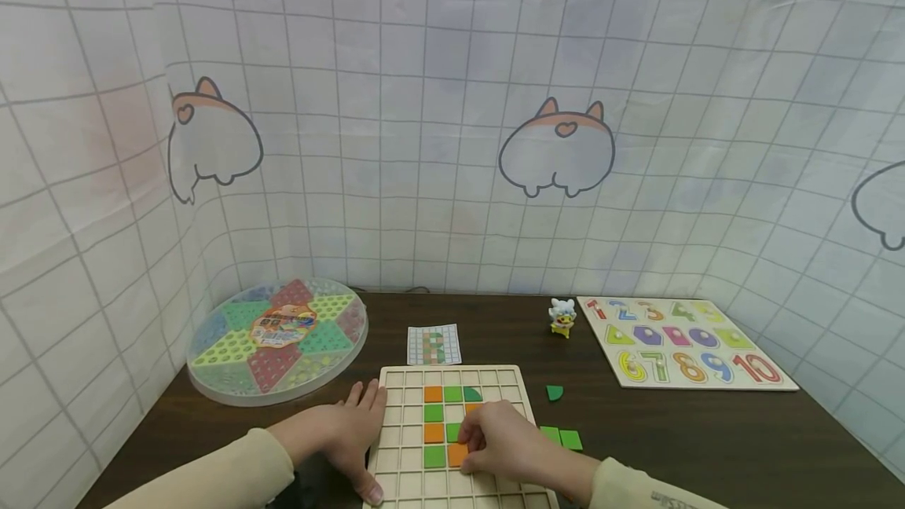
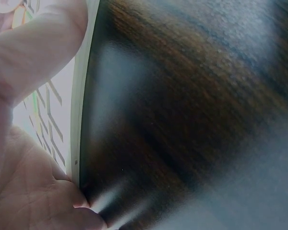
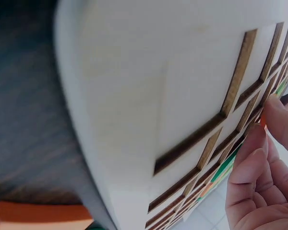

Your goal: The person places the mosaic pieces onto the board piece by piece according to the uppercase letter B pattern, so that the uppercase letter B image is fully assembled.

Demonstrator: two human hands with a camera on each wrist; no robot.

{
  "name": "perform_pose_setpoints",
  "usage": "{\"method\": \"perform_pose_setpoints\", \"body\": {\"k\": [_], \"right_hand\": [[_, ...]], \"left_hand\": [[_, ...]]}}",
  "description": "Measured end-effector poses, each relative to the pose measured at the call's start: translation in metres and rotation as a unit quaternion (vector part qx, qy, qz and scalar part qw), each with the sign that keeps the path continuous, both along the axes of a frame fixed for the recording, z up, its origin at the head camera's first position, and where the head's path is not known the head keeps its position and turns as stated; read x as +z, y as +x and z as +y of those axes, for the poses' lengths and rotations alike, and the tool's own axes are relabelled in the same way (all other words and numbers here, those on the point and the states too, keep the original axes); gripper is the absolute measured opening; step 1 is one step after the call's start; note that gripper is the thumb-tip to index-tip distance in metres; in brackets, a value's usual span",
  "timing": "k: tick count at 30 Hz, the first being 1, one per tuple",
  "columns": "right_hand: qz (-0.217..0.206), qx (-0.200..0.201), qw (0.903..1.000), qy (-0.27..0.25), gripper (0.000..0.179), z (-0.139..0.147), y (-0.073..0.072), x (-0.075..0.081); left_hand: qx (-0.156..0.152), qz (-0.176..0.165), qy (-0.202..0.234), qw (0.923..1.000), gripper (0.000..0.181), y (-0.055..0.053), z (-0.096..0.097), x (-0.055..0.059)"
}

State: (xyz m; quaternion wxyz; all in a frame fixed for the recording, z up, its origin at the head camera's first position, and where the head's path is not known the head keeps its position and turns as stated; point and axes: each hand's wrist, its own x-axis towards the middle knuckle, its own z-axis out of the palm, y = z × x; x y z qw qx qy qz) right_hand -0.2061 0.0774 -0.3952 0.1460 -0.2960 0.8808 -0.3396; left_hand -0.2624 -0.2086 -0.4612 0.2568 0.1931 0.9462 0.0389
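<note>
A wooden grid board [image 1: 392, 485] lies in front of me, with orange, light green and dark green tiles in several cells. My right hand [image 1: 507, 440] pinches an orange square tile [image 1: 457, 456] between thumb and fingertips, at the cell right of a light green square [image 1: 434, 457]. In the right wrist view, only a sliver of this orange tile [image 3: 263, 120] shows between the fingertips. My left hand [image 1: 353, 424] rests along the board's left edge, fingers extended and thumb spread toward the near side. The left wrist view shows the left thumb [image 2: 43, 48] over the board's rim.
A printed pattern card [image 1: 434, 345] lies beyond the board. Right of the board are a dark green quarter-circle tile [image 1: 555, 392] and light green squares [image 1: 570, 440]. A round checkers board [image 1: 276, 344], a small figurine [image 1: 562, 317] and a number puzzle [image 1: 679, 344] stand farther back.
</note>
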Motion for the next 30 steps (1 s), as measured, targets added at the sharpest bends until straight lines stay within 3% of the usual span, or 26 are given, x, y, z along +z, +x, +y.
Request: {"method": "perform_pose_setpoints", "body": {"k": [4, 13, 24, 30], "right_hand": [[0.01, 0.004, 0.9999, 0.003, 0.017, 0.0, 0.0, 0.0], [0.028, 0.005, 0.9996, 0.008, 0.011, -0.001, -0.001, -0.001], [0.043, 0.007, 0.999, 0.01, 0.007, -0.002, -0.002, -0.001], [0.041, 0.006, 0.9991, 0.007, 0.007, -0.003, -0.001, -0.002]], "left_hand": [[-0.001, -0.001, 0.004, 1.0, 0.163, -0.001, 0.0, -0.002], [-0.006, -0.008, 0.01, 0.9999, 0.166, -0.015, -0.007, -0.022], [-0.005, 0.005, -0.004, 1.0, 0.162, -0.001, 0.0, 0.0], [-0.009, 0.002, 0.003, 1.0, 0.164, -0.005, -0.002, -0.008]]}}
